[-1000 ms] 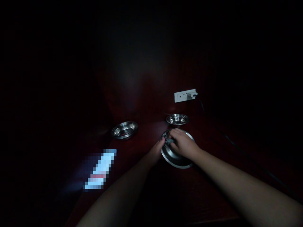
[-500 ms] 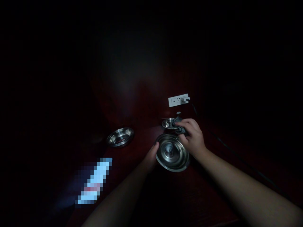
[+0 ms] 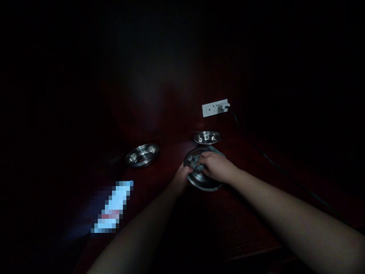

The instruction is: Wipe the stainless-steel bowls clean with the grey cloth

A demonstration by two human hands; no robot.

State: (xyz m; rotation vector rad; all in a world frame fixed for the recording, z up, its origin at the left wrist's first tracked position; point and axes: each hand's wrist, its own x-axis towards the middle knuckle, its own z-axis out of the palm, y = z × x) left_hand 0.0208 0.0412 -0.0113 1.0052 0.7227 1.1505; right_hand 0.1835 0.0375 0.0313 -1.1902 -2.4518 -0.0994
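A shiny steel bowl (image 3: 205, 183) is gripped at its left rim by my left hand (image 3: 181, 178), thumb over the edge and the other fingers hidden beneath. My right hand (image 3: 218, 166) is closed on a dark patterned cloth (image 3: 195, 161), pressed against the inside of that bowl. Just behind stands another steel bowl (image 3: 207, 137), upright on the dark red surface. To the left rests what looks like a small stack of steel bowls (image 3: 142, 155).
A white wall socket (image 3: 216, 108) with a plug in it is at the back, a dark cable (image 3: 268, 159) trailing off to the right. At the lower left glows a pixelated bright screen-like shape (image 3: 114, 207). Most of the surroundings are too dark to make out.
My right hand has brought the cloth from above the bowl's far right rim down and left into the bowl. The bowl behind is now fully uncovered. The whole view has shifted slightly.
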